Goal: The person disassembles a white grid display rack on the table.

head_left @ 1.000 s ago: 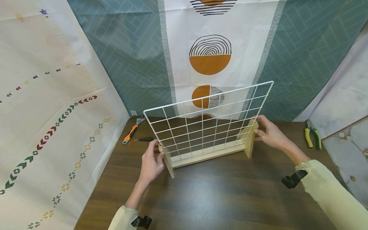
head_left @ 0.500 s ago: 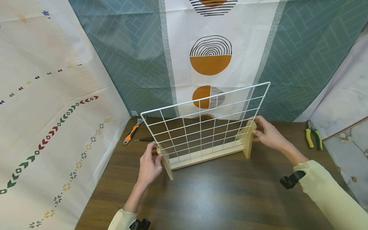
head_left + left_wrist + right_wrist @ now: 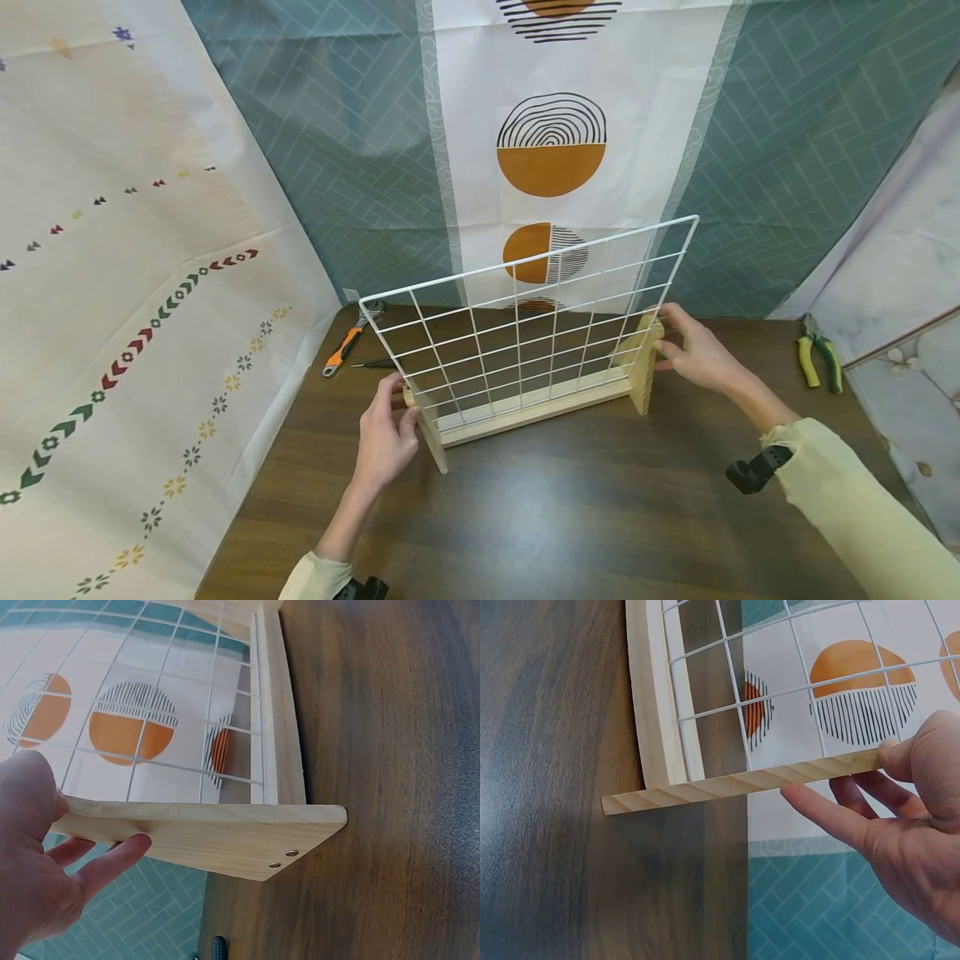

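A white wire grid (image 3: 517,325) stands in a pale wooden frame on the brown table, leaning slightly. My left hand (image 3: 386,437) grips the upper part of the left wooden side panel (image 3: 202,832), its thumb by the front edge. Two screw heads (image 3: 291,853) show low on that panel in the left wrist view. At the other end, my right hand (image 3: 693,346) pinches the top of the right side panel (image 3: 742,782) between thumb and fingers. A wooden base bar (image 3: 536,412) joins both panels along the bottom.
An adjustable wrench (image 3: 345,346) with an orange handle lies at the back left. Beside it a dark screwdriver (image 3: 373,363) is partly covered by the grid. Green and yellow pliers (image 3: 819,354) lie at the right. A patterned cloth (image 3: 360,167) hangs behind the table (image 3: 570,508).
Both hands and the rack between them have shifted a little to the left and slightly toward me. The grip at each end looks the same.
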Demonstrator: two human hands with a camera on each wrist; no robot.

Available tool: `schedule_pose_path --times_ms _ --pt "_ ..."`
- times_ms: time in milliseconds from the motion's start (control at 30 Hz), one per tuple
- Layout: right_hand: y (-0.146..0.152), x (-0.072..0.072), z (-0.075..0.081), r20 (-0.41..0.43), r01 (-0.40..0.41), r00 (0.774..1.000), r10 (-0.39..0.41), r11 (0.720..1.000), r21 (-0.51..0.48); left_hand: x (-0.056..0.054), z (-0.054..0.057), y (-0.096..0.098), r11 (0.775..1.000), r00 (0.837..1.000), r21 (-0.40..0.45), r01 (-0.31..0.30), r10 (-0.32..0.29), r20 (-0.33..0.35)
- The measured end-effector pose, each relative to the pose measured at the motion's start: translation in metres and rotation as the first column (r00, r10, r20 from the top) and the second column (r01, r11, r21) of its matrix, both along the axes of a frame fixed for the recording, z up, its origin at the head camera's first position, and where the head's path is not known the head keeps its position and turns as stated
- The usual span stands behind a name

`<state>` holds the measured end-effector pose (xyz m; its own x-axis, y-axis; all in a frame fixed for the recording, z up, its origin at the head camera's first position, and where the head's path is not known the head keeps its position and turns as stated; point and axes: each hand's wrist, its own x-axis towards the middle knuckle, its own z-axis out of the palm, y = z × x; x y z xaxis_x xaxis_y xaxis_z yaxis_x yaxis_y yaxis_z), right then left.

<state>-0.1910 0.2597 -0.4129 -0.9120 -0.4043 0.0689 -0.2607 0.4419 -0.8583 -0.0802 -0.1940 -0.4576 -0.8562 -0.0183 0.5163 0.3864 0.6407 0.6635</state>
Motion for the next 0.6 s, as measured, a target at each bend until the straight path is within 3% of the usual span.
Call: schedule_pose_path --times_ms 600 --pt "-0.0091 0.0011 0.0008 0.008 -0.001 1.000 0.001 1.000 0.016 0.0072 -0.0008 -0.0057 1.000 1.000 -0.006 -0.015 0.014 -0.020"
